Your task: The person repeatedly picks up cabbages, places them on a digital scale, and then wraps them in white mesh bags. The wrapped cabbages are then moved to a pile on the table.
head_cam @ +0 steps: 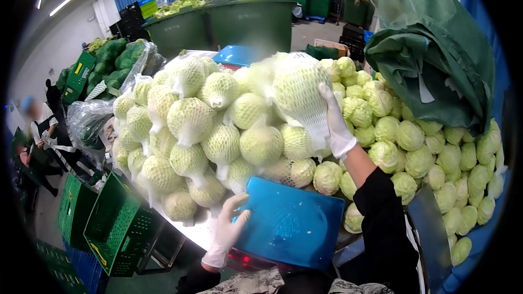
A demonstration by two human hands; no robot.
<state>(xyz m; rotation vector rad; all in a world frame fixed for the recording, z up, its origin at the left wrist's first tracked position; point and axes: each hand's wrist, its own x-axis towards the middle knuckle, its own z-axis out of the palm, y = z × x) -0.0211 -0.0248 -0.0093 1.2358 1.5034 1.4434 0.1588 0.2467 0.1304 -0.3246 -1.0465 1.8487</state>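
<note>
My right hand (338,124), in a white glove, reaches forward over the pile and grips a cabbage in a white foam net (300,85) by its right side. The net's loose end hangs down beside the wrist. My left hand (229,226), gloved too, is empty with its fingers apart, at the left edge of the blue scale platform (292,220). No cabbage rests on that platform. A red lit display (245,259) shows at its near edge. Many netted cabbages (190,120) are heaped ahead and to the left.
Bare cabbages (410,134) fill the right side, below a green cover (433,49). Green crates (118,228) stand on the lower left. Large green bins (251,24) stand behind the pile. People (39,118) are at the far left, apart from my hands.
</note>
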